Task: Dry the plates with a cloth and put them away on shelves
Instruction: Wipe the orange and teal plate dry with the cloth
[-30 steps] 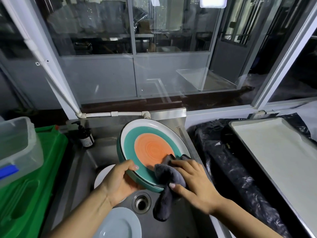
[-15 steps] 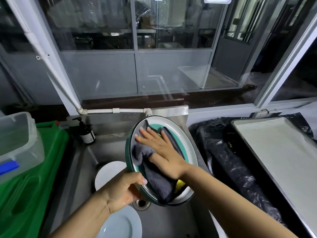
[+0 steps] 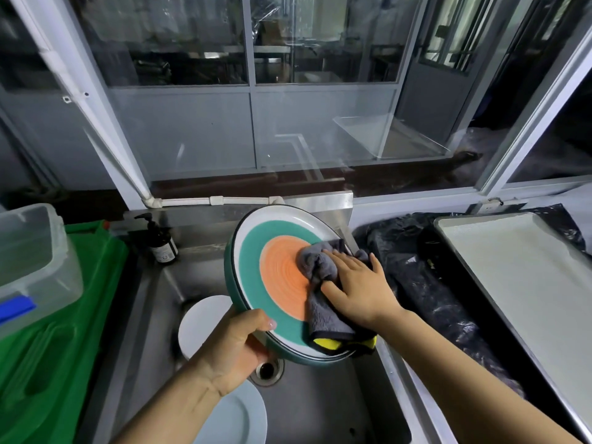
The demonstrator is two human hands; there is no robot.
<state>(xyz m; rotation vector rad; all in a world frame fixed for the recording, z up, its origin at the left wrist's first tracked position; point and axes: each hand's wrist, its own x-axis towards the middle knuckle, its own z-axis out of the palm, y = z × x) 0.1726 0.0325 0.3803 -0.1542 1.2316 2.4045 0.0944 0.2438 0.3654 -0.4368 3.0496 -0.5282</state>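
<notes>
A large plate [image 3: 272, 251] with an orange centre, a teal ring and a white rim is held tilted above the steel sink [image 3: 320, 405]. My left hand [image 3: 237, 344] grips its lower left rim, thumb on the face. My right hand [image 3: 362, 286] lies flat with straight fingers on a grey cloth [image 3: 323, 302] with a yellow underside, pressing it against the right half of the plate's face. Two white plates lie in the sink, one [image 3: 201, 325] behind my left hand and one [image 3: 240, 418] near the front edge.
A dark soap pump bottle [image 3: 161, 241] stands at the sink's back left corner. A green crate [image 3: 54, 331] carrying a clear plastic tub [image 3: 28, 257] sits left of the sink. To the right lie black plastic sheeting [image 3: 426, 283] and a white tray [image 3: 519, 277]. Windows rise behind.
My right hand and the cloth slid from the plate's upper left across to its right side, uncovering the orange centre. The plate's face has turned more toward me.
</notes>
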